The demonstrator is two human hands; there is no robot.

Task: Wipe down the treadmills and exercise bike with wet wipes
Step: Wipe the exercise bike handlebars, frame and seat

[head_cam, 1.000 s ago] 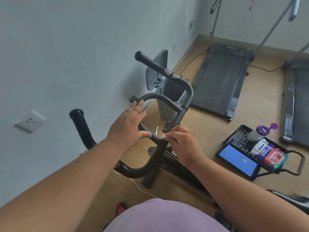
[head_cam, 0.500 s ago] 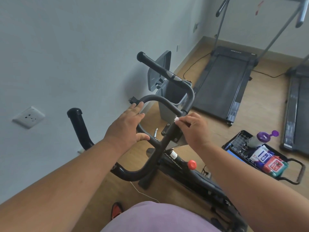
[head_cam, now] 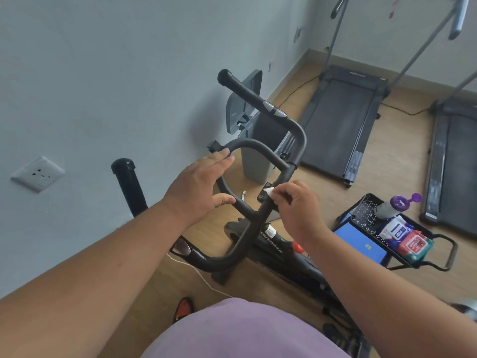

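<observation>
The black exercise bike handlebar [head_cam: 260, 148] fills the middle of the view, with its frame [head_cam: 281, 251] running down to the right. My left hand [head_cam: 198, 184] holds the inner loop bar, fingers wrapped over it. My right hand [head_cam: 296, 205] pinches a small white wet wipe [head_cam: 269, 191] against the handlebar's centre stem near the bolted bracket. One treadmill [head_cam: 338, 125] lies on the floor at the back, and a second treadmill [head_cam: 454, 161] is at the right edge.
A black basket [head_cam: 361, 210] on the floor at right holds a purple-capped bottle [head_cam: 395, 205], wipe packs [head_cam: 413, 244] and a blue item. A grey bin [head_cam: 260, 156] stands behind the handlebar by the wall. A wall socket [head_cam: 38, 174] is at left.
My right hand moved up the stem with the wipe, then slid a little back down. My left hand kept its hold on the loop bar.
</observation>
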